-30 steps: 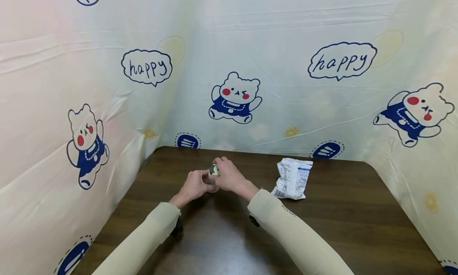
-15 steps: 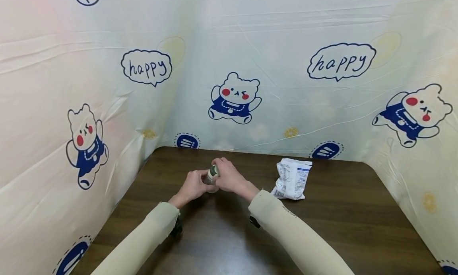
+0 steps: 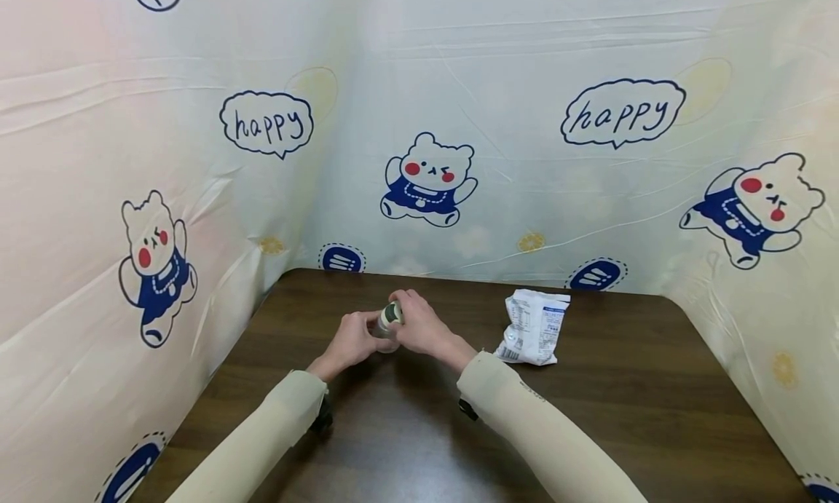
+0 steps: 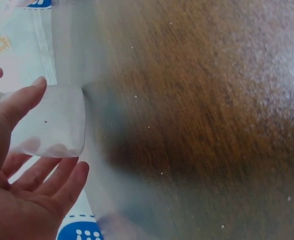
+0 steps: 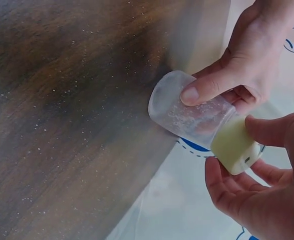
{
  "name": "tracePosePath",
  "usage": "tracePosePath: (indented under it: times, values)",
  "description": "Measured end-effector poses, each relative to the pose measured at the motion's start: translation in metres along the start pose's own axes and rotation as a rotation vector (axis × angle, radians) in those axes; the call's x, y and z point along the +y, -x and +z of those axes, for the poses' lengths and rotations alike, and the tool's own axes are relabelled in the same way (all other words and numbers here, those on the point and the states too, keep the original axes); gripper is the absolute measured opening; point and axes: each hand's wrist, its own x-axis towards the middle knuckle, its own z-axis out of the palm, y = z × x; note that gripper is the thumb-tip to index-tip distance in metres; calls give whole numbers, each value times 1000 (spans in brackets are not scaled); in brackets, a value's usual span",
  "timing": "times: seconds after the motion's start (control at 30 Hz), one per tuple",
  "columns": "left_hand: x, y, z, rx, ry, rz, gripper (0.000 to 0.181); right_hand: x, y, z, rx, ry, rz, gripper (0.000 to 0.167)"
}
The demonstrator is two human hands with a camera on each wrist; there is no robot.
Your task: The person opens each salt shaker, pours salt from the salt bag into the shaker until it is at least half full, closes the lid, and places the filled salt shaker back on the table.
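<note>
You have a jar (image 5: 166,106) that looks like smooth translucent plastic, its cap (image 5: 232,145) matt plastic, the table (image 3: 655,408) glossy wood grain, the bag (image 3: 535,328) crinkled film, the curtain (image 3: 505,88) creased cloth, your 2 sleeves (image 3: 557,423) matt cloth.

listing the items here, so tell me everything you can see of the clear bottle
The bottle is see-through, plastic-looking and rounded, with white specks at its wall and a pale yellow-green lid on, dark-patched on top. It is held lid end up over the table; whether its base touches is unclear. The left hand grips its sides; the right hand grips the lid.
</note>
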Motion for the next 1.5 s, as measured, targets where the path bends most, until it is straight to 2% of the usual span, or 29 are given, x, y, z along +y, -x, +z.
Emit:
tracePosePath:
  times: [0.33, 0.8, 1.07, 1.23, 1.5]
  values:
    - [-3, 0, -1, -4, 29, 7, 57, 3, 8, 1, 36, -37, -15, 45]
    - [-6, -1, -3, -8, 11, -5, 57, 4, 16, 5, 62, -46, -15, 46]
    - [-8, -1, -3, -18, 14, -10, 50, 6, 23, 8, 69, -44, -21, 46]
    - [-8, -1, -3, -23, 11, -11, 47, 5, 31, 8, 81, -48, -41, 44]
    - [-9, -2, -5, -36, 33, -43, 44, 7, 42, 5, 95, -51, -75, 44]
